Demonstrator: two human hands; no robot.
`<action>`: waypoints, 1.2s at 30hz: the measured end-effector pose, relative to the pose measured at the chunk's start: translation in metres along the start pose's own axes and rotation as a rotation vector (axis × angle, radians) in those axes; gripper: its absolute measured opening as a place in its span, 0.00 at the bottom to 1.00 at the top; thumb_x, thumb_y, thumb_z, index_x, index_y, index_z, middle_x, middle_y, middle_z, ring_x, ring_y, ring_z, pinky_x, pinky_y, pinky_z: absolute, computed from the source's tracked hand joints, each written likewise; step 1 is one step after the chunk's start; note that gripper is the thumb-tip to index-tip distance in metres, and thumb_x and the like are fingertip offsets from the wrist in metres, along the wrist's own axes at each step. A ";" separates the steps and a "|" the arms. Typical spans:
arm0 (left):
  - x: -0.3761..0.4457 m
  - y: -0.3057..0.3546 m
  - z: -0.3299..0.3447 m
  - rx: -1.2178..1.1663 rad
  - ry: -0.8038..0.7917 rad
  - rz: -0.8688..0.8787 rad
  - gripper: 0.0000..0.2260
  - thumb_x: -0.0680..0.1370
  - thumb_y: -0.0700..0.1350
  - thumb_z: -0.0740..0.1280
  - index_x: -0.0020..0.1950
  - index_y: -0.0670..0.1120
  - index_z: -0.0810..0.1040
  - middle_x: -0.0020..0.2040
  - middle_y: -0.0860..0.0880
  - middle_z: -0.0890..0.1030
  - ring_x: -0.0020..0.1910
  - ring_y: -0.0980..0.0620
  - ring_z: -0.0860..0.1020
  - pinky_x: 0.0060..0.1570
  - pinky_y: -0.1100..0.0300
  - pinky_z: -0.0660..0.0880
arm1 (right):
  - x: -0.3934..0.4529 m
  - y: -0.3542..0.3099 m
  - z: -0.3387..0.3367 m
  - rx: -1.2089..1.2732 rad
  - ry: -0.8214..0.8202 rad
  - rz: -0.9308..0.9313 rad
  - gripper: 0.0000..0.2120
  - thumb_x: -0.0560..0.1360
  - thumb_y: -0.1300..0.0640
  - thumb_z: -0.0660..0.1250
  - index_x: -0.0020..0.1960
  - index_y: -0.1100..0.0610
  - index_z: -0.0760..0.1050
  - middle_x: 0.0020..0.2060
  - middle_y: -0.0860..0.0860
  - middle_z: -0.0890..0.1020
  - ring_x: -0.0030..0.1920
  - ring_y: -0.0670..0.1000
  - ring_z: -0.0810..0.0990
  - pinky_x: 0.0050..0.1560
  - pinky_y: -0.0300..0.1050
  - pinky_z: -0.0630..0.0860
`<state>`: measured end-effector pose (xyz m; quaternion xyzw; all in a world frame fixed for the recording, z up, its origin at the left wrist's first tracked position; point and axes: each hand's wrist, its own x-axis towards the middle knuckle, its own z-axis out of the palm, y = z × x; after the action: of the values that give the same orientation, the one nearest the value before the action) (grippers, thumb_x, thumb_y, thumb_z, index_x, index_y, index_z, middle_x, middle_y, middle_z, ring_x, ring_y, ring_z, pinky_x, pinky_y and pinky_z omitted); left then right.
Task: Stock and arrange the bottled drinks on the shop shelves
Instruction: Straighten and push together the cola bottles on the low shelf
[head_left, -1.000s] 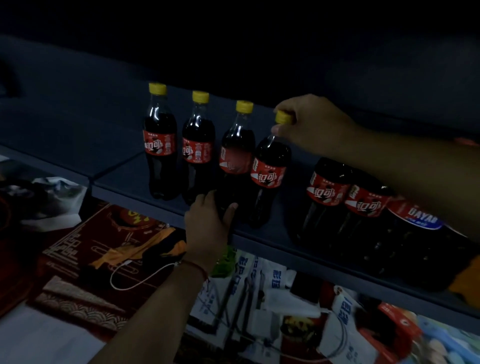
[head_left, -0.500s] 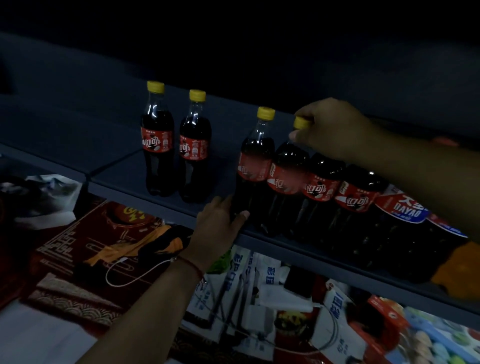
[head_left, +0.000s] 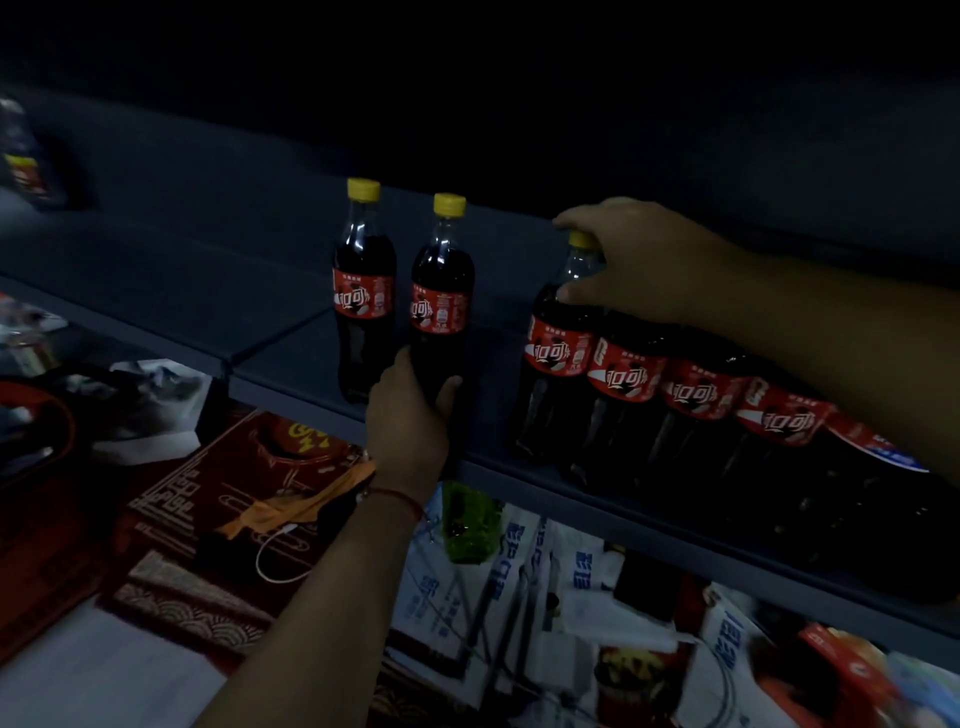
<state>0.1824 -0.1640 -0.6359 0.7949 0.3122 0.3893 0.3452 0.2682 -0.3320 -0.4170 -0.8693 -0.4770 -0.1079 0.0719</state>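
Bottled drinks, dark cola with red labels and yellow caps, stand on the grey shelf (head_left: 291, 358) that runs from the left middle of the frame down toward the lower right. Right of centre, a packed row of cola bottles (head_left: 626, 382) stands shoulder to shoulder, touching one another, and carries on toward the right edge, where a bottle with a blue and white label (head_left: 878, 441) sits half in shadow. That part looks settled.

Left of this row, across a bare stretch of shelf, two bottles stand apart from it: the far left bottle (head_left: 362, 291) and, just beside it, the second bottle (head_left: 441, 306). Both are upright.

The left hand (head_left: 410, 415), low in the centre of the frame, has its grip closed around the lower body of the second bottle. The right hand (head_left: 639, 260), reaching in from the right edge, has its grip closed over the neck and cap of the end bottle (head_left: 558, 353) of the packed row, steadying it.

As a judgement, the arranging is well along but not done: the two loose bottles are not yet joined to the row, and the second bottle seems next to go across the gap. Much shelf at upper left stands bare, so more stock could follow. Boxes and packets on the lower shelf (head_left: 519, 582) are too dim to identify.
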 end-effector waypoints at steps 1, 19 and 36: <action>-0.001 0.000 0.001 0.004 -0.008 0.021 0.27 0.76 0.58 0.68 0.68 0.44 0.71 0.58 0.43 0.80 0.57 0.42 0.78 0.53 0.45 0.77 | -0.001 0.001 0.001 -0.017 0.002 -0.007 0.35 0.74 0.47 0.71 0.76 0.51 0.61 0.67 0.53 0.70 0.64 0.54 0.71 0.54 0.41 0.66; -0.043 0.017 0.007 -0.126 -0.085 0.168 0.22 0.79 0.52 0.67 0.71 0.50 0.70 0.61 0.49 0.78 0.60 0.50 0.76 0.58 0.47 0.76 | -0.007 0.004 0.008 -0.063 0.034 -0.032 0.35 0.75 0.48 0.70 0.77 0.52 0.58 0.69 0.54 0.69 0.64 0.56 0.73 0.60 0.48 0.71; 0.046 -0.043 -0.077 -0.064 -0.234 -0.074 0.33 0.76 0.55 0.72 0.76 0.45 0.63 0.71 0.45 0.73 0.69 0.47 0.72 0.59 0.61 0.67 | -0.009 0.007 0.008 -0.025 0.071 -0.010 0.35 0.75 0.47 0.70 0.76 0.52 0.60 0.71 0.54 0.70 0.68 0.58 0.70 0.66 0.51 0.69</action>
<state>0.1313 -0.0805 -0.6156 0.8114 0.2863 0.2908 0.4184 0.2705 -0.3408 -0.4270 -0.8633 -0.4772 -0.1450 0.0775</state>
